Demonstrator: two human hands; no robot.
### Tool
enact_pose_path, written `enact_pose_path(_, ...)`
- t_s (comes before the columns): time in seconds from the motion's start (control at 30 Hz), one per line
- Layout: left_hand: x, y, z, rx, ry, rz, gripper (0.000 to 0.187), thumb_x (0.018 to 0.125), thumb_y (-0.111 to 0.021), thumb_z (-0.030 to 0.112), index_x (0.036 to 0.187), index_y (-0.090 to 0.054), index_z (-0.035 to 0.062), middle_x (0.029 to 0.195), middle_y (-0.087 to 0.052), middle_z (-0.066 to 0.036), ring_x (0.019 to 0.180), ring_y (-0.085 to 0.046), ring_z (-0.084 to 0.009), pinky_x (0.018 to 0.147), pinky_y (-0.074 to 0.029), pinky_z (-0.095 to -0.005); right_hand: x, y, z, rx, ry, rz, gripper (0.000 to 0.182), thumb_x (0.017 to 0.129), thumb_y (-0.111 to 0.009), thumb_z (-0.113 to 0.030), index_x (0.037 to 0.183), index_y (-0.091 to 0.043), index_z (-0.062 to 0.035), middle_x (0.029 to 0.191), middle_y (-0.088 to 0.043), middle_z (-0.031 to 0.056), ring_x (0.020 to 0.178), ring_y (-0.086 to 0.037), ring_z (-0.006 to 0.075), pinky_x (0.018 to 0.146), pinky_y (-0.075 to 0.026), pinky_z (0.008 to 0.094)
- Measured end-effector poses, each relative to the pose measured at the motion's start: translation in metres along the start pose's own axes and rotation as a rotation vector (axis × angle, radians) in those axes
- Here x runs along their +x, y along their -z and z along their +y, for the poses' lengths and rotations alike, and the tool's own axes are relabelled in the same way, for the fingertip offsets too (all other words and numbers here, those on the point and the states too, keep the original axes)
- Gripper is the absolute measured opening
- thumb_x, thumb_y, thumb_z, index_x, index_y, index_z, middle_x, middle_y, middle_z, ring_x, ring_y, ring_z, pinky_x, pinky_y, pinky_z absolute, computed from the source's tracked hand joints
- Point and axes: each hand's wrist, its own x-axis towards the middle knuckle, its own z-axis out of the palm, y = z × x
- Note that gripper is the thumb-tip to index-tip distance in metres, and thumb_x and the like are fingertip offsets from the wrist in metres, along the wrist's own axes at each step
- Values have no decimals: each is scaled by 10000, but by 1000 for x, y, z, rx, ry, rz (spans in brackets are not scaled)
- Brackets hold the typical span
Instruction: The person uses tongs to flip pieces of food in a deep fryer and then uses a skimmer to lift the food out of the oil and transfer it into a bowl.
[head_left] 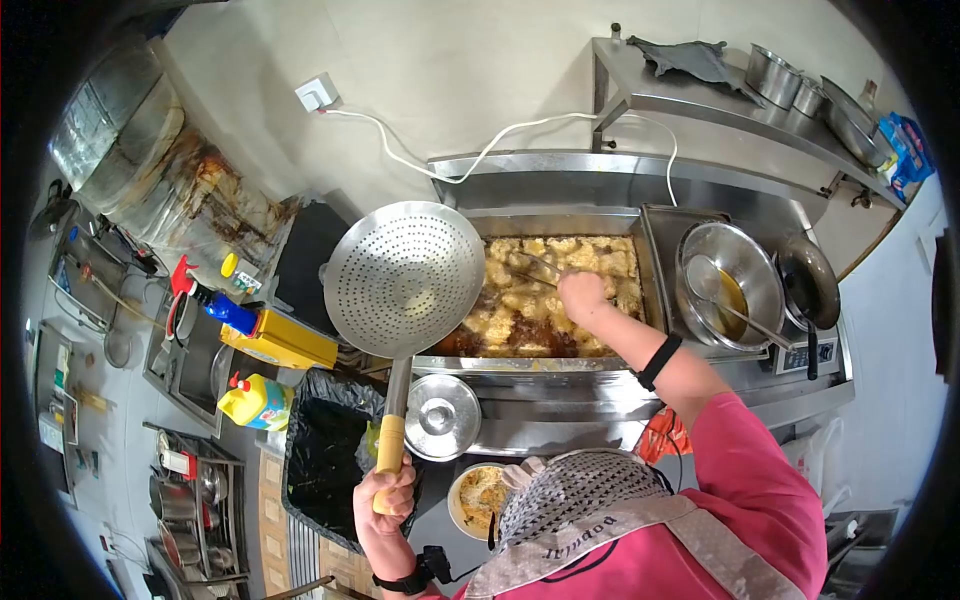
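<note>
My left hand (388, 490) is closed round the pale handle of a large perforated skimmer (405, 280), whose round bowl is over the left end of the fryer. With my right hand (582, 294) I grip metal tongs (534, 268), their two thin arms reaching left among the frying pieces. Many battered golden pieces (560, 258) crowd the bubbling oil of the rectangular deep fryer (650, 290); darker oil shows near the front. The skimmer hides the fryer's left end. The tips of the tongs are hard to make out among the food.
A steel bowl (768, 265) holding a ladle (735, 315) and yellow liquid stands right of the fryer, beside a dark pan (822, 290). In front are a round metal lid (440, 405), a bowl of food (480, 498) and a black-lined bin (320, 470). Bottles stand left. A white cable (480, 155) crosses the wall.
</note>
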Motion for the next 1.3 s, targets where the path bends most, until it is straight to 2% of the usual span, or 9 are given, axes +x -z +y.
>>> enact_pose_path(0.1,1,-1,0,-15,2,2,339,725,-533,29,1036,-423,-48,698,-433,-68,399,-396,-68,337,-328,-189,10,-33,-14,-10,-67,101,155,757,-555,-62,865,-665,-51,818,-656,65,767,-649,186,582,-513,295)
enact_pose_path(0.2,3,1,2,-28,7,1,336,728,-529,28,1037,-422,-50,702,-436,-75,399,-396,-70,338,-329,-189,6,-41,-8,-18,82,98,143,758,-562,-103,835,-671,-51,841,-661,100,775,-654,204,592,-520,313)
enact_pose_path(0.4,7,4,4,-35,2,-19,321,738,-509,23,1034,-430,-73,704,-439,-78,403,-394,-62,337,-333,-182,-24,17,20,332,23,-231,294,754,-585,-276,820,-657,2,805,-650,153,760,-644,270,643,-518,371)
enact_pose_path(0.5,10,3,4,-24,-12,-19,326,749,-487,22,1044,-436,-106,712,-447,-78,392,-380,-44,331,-336,-171,-26,21,33,413,-83,-183,325,762,-581,-308,788,-656,7,764,-646,150,732,-643,276,640,-516,374)
enact_pose_path(0.53,11,2,5,-25,-10,-15,326,748,-488,23,1043,-436,-107,711,-445,-77,391,-379,-44,330,-335,-170,-30,25,36,418,-94,-86,326,770,-581,-319,765,-660,-3,737,-642,151,705,-643,279,632,-516,376)
enact_pose_path(0.77,13,1,5,-10,-16,-7,324,751,-491,28,1042,-432,-101,724,-444,-78,389,-375,-38,319,-324,-155,-17,29,53,330,-137,60,247,767,-588,-243,773,-658,-6,748,-646,151,698,-648,278,612,-518,368)
enact_pose_path(0.97,13,4,5,-31,-3,-16,328,752,-492,25,1050,-426,-96,728,-444,-75,389,-373,-34,317,-323,-157,1,4,37,203,-140,-34,159,742,-566,-134,815,-662,-31,779,-654,139,761,-655,239,609,-520,356)
enact_pose_path(1.07,12,1,5,-26,-12,6,326,751,-489,18,1051,-425,-94,726,-441,-73,389,-373,-34,317,-323,-159,-1,-10,17,164,-39,-84,228,777,-580,-237,786,-644,-18,758,-644,146,692,-647,255,603,-515,359)
enact_pose_path(1.3,12,1,5,-44,-6,13,324,751,-490,16,1049,-419,-88,719,-433,-61,391,-368,-32,319,-317,-157,-2,21,11,172,13,-89,166,729,-581,-155,801,-656,-26,791,-654,133,714,-650,236,607,-521,328)
